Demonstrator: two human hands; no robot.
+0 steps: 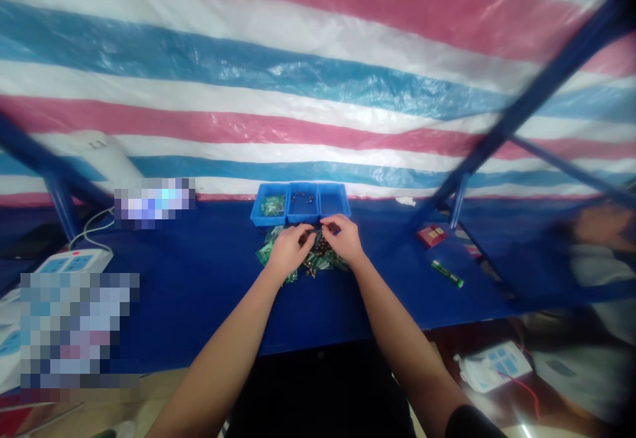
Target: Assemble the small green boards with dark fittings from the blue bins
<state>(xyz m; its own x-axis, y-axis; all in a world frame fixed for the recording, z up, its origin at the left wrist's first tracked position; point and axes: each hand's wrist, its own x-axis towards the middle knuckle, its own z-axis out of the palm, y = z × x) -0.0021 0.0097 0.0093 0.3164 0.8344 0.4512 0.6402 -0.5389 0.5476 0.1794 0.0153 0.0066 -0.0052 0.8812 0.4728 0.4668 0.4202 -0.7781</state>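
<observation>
Above a pile on the blue table, my left hand (289, 250) and my right hand (344, 239) face each other, a small gap between them. The fingers of both are bent into a pinch; whatever they hold is too small and dark to make out. Under and around them spread small green packets (266, 247) and brass-coloured metal pieces (311, 268). Just behind the hands stand a left blue bin (255, 217) with green packets inside, a middle blue bin (303, 216) with a few small metal pieces, and a right blue bin (348, 207).
A green tube-like item (447, 273) and a dark red box (432, 235) lie to the right. Power strips (79, 260) with a white cable sit at the left. Blue metal posts (460, 199) frame the table (199, 305). Another person's blurred hand (603, 226) shows at far right.
</observation>
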